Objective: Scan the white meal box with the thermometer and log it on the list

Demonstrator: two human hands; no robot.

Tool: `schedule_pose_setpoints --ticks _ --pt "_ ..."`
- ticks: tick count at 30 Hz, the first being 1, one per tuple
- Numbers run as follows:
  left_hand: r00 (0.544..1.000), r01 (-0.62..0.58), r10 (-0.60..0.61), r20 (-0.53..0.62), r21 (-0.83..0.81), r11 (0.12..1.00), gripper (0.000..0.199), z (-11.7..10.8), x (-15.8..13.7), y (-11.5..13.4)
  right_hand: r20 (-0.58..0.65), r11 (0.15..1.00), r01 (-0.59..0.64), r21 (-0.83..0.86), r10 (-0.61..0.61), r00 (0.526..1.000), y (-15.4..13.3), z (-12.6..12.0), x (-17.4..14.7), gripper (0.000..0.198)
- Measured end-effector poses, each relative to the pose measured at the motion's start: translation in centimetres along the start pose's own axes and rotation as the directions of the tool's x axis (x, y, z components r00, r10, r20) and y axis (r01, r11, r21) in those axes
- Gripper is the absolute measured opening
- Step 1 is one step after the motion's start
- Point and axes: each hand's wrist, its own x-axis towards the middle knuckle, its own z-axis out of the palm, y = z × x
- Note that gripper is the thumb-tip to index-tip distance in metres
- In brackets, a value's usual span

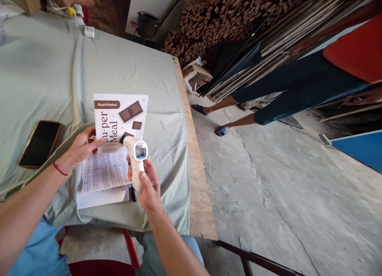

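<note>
My left hand [86, 144] grips the left edge of a white box [134, 103] marked "NutriMotion", with pictures of chocolate bars on its face. The box is upright over handwritten sheets of paper [103, 174]. In my right hand [149, 186] is a white gun-shaped infrared thermometer [136, 160], its small screen facing me. The thermometer's front end is close to the box's lower right corner and covers part of it; whether they touch I cannot tell. A dark object, partly hidden, lies beside the papers under my right hand.
A smartphone [40, 144] lies left on the cloth-covered table [128, 65]. The table's bare wooden edge [193, 168] runs along the right. A white adapter [89, 31] sits at the back. Beyond are stacked firewood [209, 21], a pot [147, 23] and a standing person [280, 85].
</note>
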Motion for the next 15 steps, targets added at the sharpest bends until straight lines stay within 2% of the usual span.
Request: schedule_pose_setpoints --ticks 4,9,13,14,15 --pt "0.992 -0.106 0.104 -0.074 -0.018 0.994 0.047 -0.4 0.2 0.3 -0.003 1.0 0.029 0.007 -0.029 1.0 -0.1 -0.1 -0.2 0.051" --pt "0.951 -0.196 0.211 -0.225 0.089 0.977 0.05 -1.5 1.3 -0.1 -0.01 0.999 0.026 -0.04 -0.026 1.0 0.0 -0.1 -0.4 0.049" --pt "0.915 -0.183 0.254 -0.312 0.238 0.954 0.058 -3.0 2.7 -1.2 0.0 0.987 0.061 -0.147 -0.062 0.998 -0.1 -0.6 -0.2 0.05" --pt "0.913 -0.163 0.249 -0.323 0.271 0.949 0.062 -3.4 3.0 -1.5 -0.024 0.974 0.085 -0.209 -0.092 0.995 -0.2 -1.0 0.0 0.051" --pt "0.931 -0.135 0.215 -0.294 0.269 0.954 0.066 -3.7 3.3 -1.8 -0.06 0.95 0.105 -0.293 -0.128 0.99 -0.3 -1.6 0.3 0.052"
